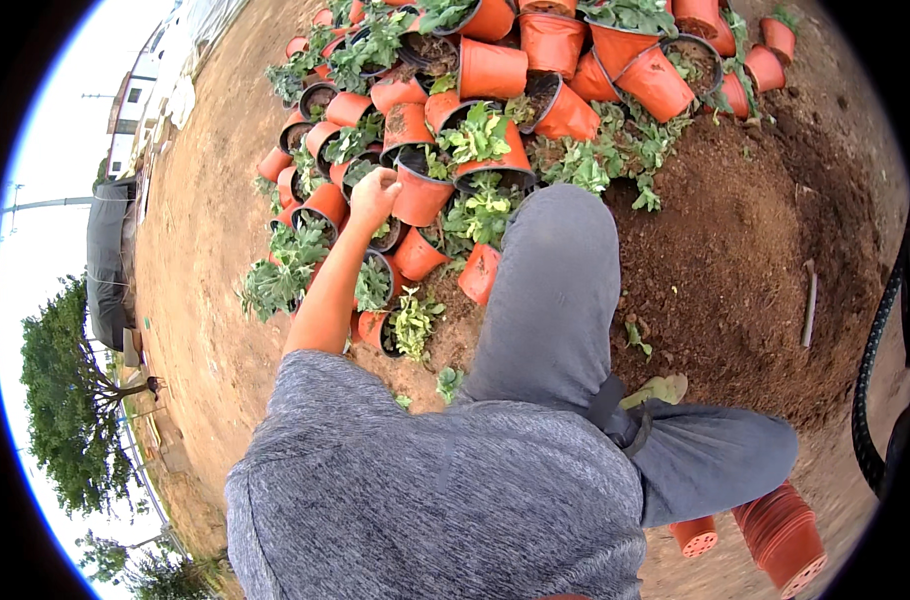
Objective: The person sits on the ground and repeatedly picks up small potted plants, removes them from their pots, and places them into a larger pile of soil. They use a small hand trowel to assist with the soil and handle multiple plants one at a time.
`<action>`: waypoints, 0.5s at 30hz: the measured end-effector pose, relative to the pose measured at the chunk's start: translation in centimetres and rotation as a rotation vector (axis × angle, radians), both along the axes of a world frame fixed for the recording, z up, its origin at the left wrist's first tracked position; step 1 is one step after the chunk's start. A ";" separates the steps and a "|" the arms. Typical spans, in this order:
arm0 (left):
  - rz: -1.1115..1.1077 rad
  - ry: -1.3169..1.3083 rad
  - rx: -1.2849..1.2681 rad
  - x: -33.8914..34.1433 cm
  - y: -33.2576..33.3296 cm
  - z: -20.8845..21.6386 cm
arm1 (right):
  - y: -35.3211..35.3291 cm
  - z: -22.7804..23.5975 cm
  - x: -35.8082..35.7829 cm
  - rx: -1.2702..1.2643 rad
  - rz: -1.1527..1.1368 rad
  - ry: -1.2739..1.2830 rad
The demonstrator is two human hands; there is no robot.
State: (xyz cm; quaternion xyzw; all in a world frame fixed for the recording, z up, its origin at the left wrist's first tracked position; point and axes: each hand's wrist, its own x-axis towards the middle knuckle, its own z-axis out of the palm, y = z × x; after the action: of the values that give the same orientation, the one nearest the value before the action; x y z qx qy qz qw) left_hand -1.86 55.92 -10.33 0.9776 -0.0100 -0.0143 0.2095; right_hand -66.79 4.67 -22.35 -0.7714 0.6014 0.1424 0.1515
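Note:
My left hand (pixel 374 197) reaches forward into a heap of tipped plant pots. Its fingers are closed at the left edge of an orange plant pot (pixel 421 198), which has a black inside and leans over. The fingertips seem to pinch its rim. Just beyond sits another orange pot (pixel 515 160), with pale green leaves (pixel 478 138) spilling across it. Below my wrist, a pot with grey-green leaves (pixel 373 283) lies on its side. My right hand is out of sight.
A mound of dark loose soil (pixel 720 260) spreads to the right of my bent knee (pixel 560 230), with a thin stick (pixel 809 305) on it. Stacked empty pots (pixel 781 540) lie at lower right. A black cable or hose (pixel 863 400) curves along the right edge.

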 end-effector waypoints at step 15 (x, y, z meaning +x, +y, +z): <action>-0.374 -0.392 0.265 2.0 -13.5 2.3 | -12.9 13.3 10.6 -0.383 -0.032 -0.697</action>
State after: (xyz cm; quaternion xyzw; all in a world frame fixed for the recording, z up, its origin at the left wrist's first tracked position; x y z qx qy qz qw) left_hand 0.16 42.39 -8.01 0.9618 -0.2283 0.1350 0.0679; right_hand -56.19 -8.24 -9.02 -0.7782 0.5417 -0.2452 0.2022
